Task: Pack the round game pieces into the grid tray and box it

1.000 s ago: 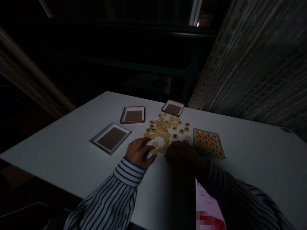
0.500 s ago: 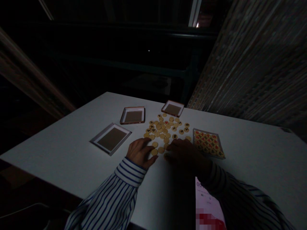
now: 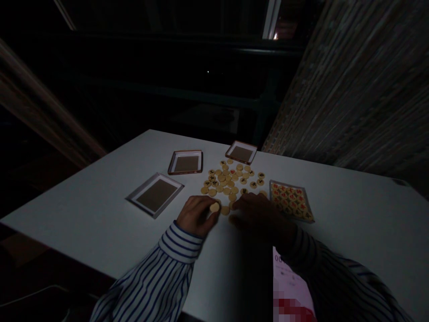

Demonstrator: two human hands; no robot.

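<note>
Thumb and fingers of my left hand (image 3: 197, 218) are closed on a Chinese chess piece (image 3: 214, 207), a pale round wooden disc raised on edge with its plain face showing. My right hand (image 3: 256, 217) rests low over the table in deep shadow, thumb and index finger apart. Its index fingertip is by a blank disc (image 3: 232, 204), and its thumb tip is at the edge of another disc that is mostly hidden. Between the hands lies a loose disc (image 3: 225, 210). Beyond them spreads a pile of pieces (image 3: 221, 178), many blank side up, others showing black or red characters.
On the white table (image 3: 110, 179), a box (image 3: 291, 201) at right holds rows of character-side-up pieces. A grey-rimmed tray (image 3: 154, 195) lies at left, with two brown-rimmed trays (image 3: 185, 162) (image 3: 241, 152) farther back. A pink printed sheet (image 3: 290, 277) is near my right forearm.
My left hand has closed on a chess piece and tipped it up from the table. My right hand has stayed nearly still, and the trays and box have not moved.
</note>
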